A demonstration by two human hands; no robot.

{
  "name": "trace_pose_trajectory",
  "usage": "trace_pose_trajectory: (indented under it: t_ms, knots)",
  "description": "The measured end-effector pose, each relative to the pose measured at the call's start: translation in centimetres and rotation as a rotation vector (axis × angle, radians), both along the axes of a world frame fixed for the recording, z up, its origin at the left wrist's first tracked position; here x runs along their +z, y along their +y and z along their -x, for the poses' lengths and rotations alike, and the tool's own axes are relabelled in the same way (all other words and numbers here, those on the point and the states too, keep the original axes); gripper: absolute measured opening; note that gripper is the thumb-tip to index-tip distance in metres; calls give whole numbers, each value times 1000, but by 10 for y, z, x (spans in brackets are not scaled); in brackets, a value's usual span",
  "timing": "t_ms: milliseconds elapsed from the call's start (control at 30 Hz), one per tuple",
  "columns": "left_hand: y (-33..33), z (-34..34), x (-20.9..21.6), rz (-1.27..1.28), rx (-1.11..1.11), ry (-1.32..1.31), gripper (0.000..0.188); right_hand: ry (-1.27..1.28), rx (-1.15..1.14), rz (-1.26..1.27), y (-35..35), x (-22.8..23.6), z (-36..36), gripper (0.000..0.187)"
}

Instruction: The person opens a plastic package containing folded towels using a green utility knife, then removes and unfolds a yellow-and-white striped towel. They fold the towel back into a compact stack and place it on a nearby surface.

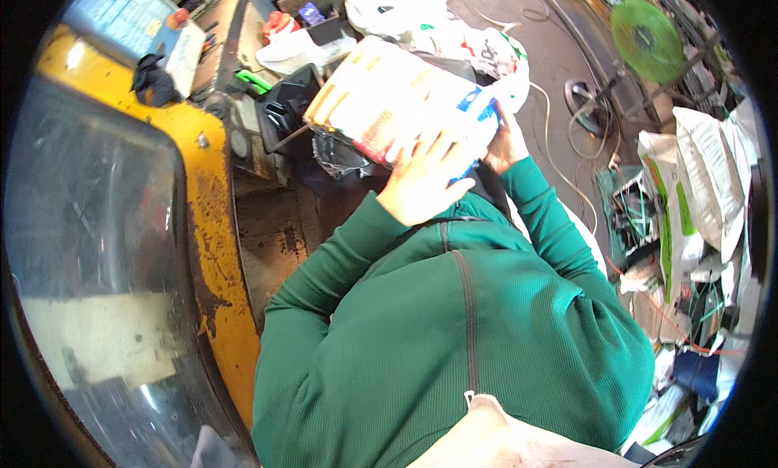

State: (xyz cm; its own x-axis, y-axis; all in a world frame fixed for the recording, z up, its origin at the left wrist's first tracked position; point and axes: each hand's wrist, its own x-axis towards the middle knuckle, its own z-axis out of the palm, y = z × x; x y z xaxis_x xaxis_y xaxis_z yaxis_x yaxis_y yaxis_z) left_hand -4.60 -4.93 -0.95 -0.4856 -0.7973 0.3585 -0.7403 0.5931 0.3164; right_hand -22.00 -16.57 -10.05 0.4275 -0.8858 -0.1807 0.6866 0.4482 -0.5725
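A bulky plastic-wrapped package (381,87), mostly white with blue and red patches, sits in front of my body, its upper face washed out by glare. My left hand (425,172) lies on its near side, palm down with the fingers spread. The package's right end, by the blue patch, is gripped by my right hand (506,140); part of those fingers is hidden behind it. Crumpled clear wrap (340,156) hangs below its left end. What the package contains cannot be made out.
White plastic bags (397,10) stand beyond the package. A black bin (288,103) lies to its left, next to a worn yellow machine frame (203,168). On the right are a green fan (646,38), a cable (559,148) on the floor and several stacked sacks (705,168).
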Motion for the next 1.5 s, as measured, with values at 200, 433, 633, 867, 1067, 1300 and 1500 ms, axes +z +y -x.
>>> trace_pose_trajectory:
  t_ms: [200,433,633,867,1067,1300,1500]
  knots:
    - [9,-30,-11,-46,-26,133,45,123,-58,102,-10,17,-3,43]
    - [6,-23,-14,10,-90,87,36,111,-197,211,-40,24,-12,42]
    - [3,-38,-3,169,-24,215,25,48,-198,251,-49,6,-15,44]
    - [-21,-178,-21,-104,886,560,43,56,-54,77,-47,7,1,44]
    - [-18,-193,-31,-263,762,521,51,149,-80,80,-43,17,-14,51]
    - [21,-162,10,66,618,370,47,134,6,97,-67,-7,3,55]
    - [52,-152,28,226,528,239,42,43,91,102,-54,8,-8,52]
